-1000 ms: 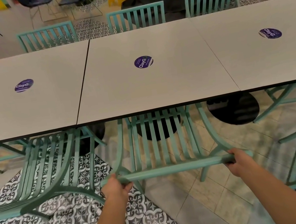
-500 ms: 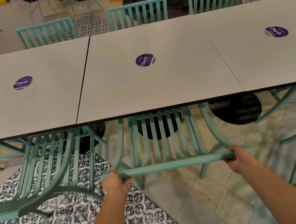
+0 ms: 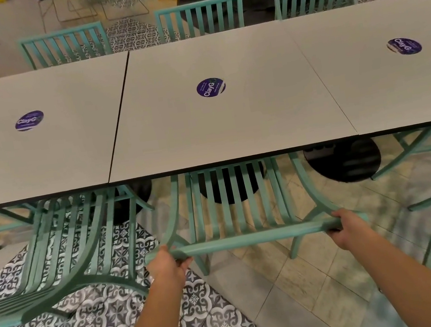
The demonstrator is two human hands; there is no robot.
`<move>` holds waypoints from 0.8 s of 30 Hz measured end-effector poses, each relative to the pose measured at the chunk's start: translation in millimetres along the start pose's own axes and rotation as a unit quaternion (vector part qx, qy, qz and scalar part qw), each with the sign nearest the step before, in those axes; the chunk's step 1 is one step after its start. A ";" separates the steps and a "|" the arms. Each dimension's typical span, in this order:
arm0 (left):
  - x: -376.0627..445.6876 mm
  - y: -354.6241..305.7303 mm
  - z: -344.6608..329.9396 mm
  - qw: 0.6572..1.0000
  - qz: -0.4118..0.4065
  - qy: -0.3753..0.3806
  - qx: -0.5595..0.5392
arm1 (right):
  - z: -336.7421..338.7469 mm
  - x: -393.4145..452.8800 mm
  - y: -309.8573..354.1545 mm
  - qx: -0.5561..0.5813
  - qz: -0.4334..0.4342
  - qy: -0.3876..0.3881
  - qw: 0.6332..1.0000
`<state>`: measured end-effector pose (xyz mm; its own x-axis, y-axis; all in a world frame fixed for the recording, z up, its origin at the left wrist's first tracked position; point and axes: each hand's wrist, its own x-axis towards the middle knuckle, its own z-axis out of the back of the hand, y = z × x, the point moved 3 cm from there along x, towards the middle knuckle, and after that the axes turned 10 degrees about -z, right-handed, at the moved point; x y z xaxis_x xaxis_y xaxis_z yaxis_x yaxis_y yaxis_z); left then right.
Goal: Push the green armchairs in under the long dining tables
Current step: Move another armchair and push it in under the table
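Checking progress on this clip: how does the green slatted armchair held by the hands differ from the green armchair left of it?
The held green slatted armchair stands square to the table, gripped by left hand and right hand; the left green armchair sits angled, untouched. Both seats reach under the grey table.

Armchair (image 3: pixel 238 202) seat front under tabletop (image 3: pixel 231 130)

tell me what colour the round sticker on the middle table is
Purple with white lettering, seen in the head view: round sticker on the middle table.
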<state>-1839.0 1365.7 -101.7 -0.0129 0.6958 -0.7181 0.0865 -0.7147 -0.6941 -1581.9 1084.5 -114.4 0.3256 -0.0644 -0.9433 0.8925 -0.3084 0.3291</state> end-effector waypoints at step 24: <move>8.8 -0.9 -2.1 0.999 -0.018 0.014 0.030 | -0.9 9.1 0.1 0.003 0.002 0.004 1.000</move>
<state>-1837.1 1372.6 -107.2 0.0137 0.7221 -0.6916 0.0266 -0.6917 -0.7217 -1578.6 1084.7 -122.9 0.3309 -0.0578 -0.9419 0.8899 -0.3129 0.3318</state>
